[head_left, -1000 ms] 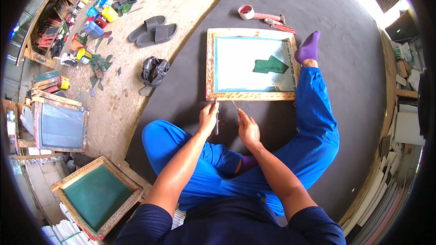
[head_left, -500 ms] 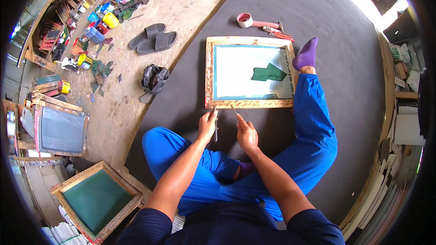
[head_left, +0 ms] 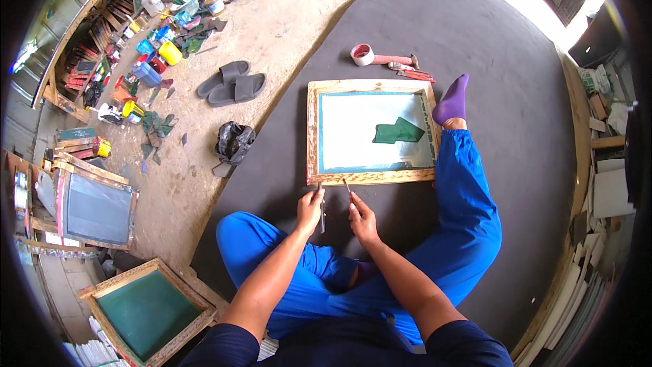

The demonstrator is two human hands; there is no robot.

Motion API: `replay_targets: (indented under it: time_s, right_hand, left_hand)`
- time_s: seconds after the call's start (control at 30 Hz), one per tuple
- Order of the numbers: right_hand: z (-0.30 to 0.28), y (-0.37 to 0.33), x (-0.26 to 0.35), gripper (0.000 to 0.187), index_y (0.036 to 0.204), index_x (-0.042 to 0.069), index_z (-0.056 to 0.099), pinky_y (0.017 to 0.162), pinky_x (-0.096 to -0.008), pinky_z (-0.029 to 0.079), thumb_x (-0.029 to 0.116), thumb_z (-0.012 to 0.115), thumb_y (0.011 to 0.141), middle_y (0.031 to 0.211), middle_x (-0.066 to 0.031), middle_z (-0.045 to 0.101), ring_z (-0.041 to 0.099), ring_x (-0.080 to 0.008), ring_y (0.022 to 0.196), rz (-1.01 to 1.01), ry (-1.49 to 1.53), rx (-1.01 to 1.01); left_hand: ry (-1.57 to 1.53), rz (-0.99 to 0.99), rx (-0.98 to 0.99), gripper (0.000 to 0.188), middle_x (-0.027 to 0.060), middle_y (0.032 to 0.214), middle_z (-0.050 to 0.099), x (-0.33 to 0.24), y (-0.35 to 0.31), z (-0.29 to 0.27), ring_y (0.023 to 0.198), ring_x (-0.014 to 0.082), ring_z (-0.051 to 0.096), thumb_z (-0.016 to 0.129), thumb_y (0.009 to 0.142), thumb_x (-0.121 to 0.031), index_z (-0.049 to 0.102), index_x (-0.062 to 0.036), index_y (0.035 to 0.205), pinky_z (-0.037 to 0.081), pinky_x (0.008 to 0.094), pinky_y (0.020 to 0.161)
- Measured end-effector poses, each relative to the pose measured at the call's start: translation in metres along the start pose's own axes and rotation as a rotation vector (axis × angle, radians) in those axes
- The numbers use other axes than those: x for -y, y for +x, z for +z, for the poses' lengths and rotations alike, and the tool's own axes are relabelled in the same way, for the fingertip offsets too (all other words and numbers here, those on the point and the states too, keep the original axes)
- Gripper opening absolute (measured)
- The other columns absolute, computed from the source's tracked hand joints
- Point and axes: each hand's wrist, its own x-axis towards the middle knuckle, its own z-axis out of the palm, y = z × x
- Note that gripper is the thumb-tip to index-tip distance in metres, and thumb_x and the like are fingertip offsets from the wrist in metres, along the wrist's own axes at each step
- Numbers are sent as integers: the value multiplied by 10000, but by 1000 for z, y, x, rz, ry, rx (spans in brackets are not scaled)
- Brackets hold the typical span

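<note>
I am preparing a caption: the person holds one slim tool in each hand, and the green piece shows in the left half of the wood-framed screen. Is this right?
Wrong half: the head view shows the green piece in the right half of the wood-framed screen. The left hand and right hand each hold a slim tool.

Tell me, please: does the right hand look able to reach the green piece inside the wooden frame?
Probably yes: nothing covers the green piece, and only the wooden frame's near rail stands between. The right hand holds a thin tool, though.
</note>
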Motion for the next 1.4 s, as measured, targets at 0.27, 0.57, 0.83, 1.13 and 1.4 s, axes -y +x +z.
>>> replay_targets:
  time_s: [0.27, 0.57, 0.83, 1.13, 1.4]
  right_hand:
    - [-11, 0, 19, 380, 1375, 227, 633, 828, -496, 537, 200, 614, 996, 1004, -259, 675, 660, -449, 910, -270, -591, -78]
    - [-17, -9, 49, 352, 1343, 227, 665, 764, -462, 544, 232, 614, 995, 898, -187, 668, 672, -393, 836, -247, -820, -25]
    - [-16, -4, 46, 371, 1353, 269, 651, 745, -511, 546, 246, 611, 984, 896, -195, 647, 674, -423, 822, -281, -838, 15]
    - [-10, 16, -9, 390, 1405, 165, 614, 723, -411, 552, 213, 606, 1019, 966, -141, 699, 669, -274, 762, -300, -355, 37]
    - [-12, 6, 23, 394, 1389, 72, 616, 770, -322, 555, 216, 624, 1022, 1064, -67, 742, 679, -155, 817, 48, -223, 140]
  left_hand:
    - [-22, -39, 4, 349, -8, 770, 585, 4, -2, -4, 587, 89, 561, 631, 1014, -361, 729, -37, 1098, 517, 276, 519]
    - [-32, -35, 11, 346, -5, 768, 591, 3, -4, -3, 586, 82, 566, 612, 1026, -347, 729, -41, 1137, 523, 277, 514]
    - [-5, -37, 13, 343, -9, 770, 592, 6, 1, -5, 588, 83, 569, 620, 1021, -353, 731, -48, 1132, 515, 274, 509]
    - [-21, -17, 15, 364, -7, 784, 595, 9, -2, -5, 602, 89, 579, 627, 1016, -376, 733, -46, 1126, 516, 269, 515]
    - [32, 13, 7, 380, -7, 771, 597, 16, 2, -7, 594, 88, 580, 632, 1010, -396, 737, -45, 1112, 506, 274, 497]
